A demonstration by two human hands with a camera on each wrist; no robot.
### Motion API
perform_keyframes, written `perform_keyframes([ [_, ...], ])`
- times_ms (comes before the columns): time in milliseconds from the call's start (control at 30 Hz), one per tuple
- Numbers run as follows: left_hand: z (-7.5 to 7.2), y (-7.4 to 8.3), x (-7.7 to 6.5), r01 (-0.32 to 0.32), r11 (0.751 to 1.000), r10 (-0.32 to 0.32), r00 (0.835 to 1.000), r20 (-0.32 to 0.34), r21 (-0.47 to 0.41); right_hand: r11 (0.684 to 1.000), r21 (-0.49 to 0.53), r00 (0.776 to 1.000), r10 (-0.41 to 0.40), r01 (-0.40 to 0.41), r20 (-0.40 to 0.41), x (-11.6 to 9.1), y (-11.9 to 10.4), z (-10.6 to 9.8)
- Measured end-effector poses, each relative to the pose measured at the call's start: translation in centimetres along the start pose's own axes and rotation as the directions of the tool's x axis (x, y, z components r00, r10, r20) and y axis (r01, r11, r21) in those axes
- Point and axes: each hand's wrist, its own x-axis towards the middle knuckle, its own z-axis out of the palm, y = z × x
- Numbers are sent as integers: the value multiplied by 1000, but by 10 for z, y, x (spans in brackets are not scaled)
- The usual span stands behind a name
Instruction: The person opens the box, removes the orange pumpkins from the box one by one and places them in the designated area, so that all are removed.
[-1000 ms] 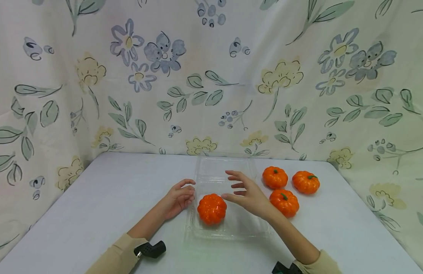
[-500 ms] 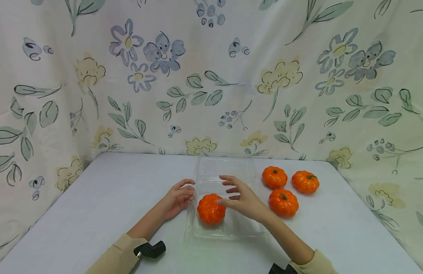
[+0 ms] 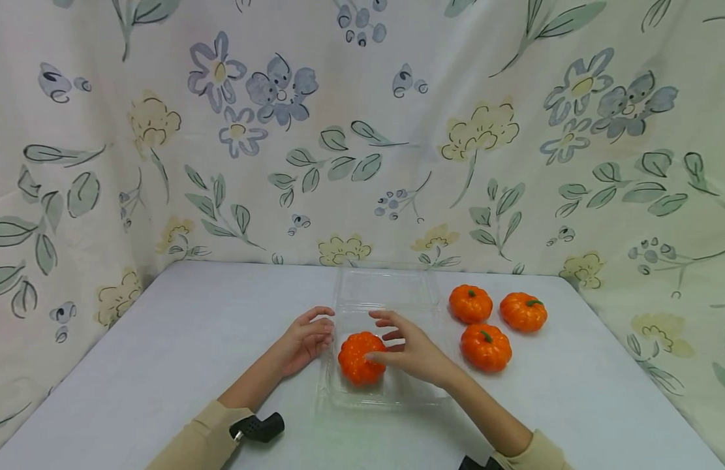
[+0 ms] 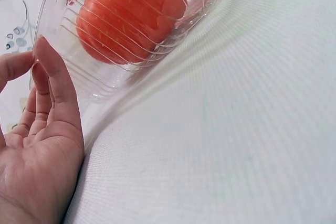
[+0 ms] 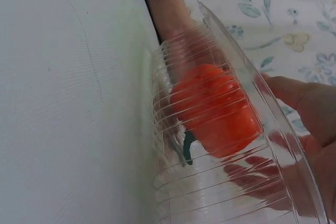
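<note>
An orange toy pumpkin (image 3: 353,362) sits in the left part of a clear plastic clamshell box (image 3: 417,391), its green stem (image 5: 188,148) pointing down towards the box's floor. My left hand (image 3: 306,343) is at the box's left side. In the left wrist view, its thumb and forefinger pinch the clear rim. Over the box, my right hand (image 3: 417,352) has its fingers loosely curved to the right of the pumpkin, with the thumb in front of it. The right wrist view shows those fingers (image 5: 257,174) beside the pumpkin, seen through the ribbed wall; no firm grip is visible.
Three more orange pumpkins, one at the back (image 3: 470,304), one nearer (image 3: 486,348) and one farther right (image 3: 523,313), stand on the white table (image 3: 221,313) right of the box. The box's raised lid (image 3: 387,287) extends behind it. A floral curtain (image 3: 362,196) hangs around the table.
My right hand has moved left and lower, bringing its thumb in front of the boxed pumpkin. The left hand stays on the rim, and the three pumpkins outside have not moved.
</note>
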Motion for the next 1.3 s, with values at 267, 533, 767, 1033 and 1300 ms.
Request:
perform_keyframes([
  [267,0,2,-1,9,1000,-9,1000,-20,-3,1000,1,998,-1,1,64,2,5,6],
  [533,0,3,-1,10,1000,-10,1000,-25,1,1000,-5,995,-4,4,96,4,10,10],
  [767,0,3,-2,-2,1000,2,1000,-12,4,1000,15,994,17,-19,108,3,10,12],
  [1033,1,4,-2,-8,1000,8,1000,-3,11,999,29,993,28,-31,116,3,13,13],
  [1300,2,4,-2,0,1000,0,1000,-2,-12,999,30,994,22,-25,106,2,14,12],
])
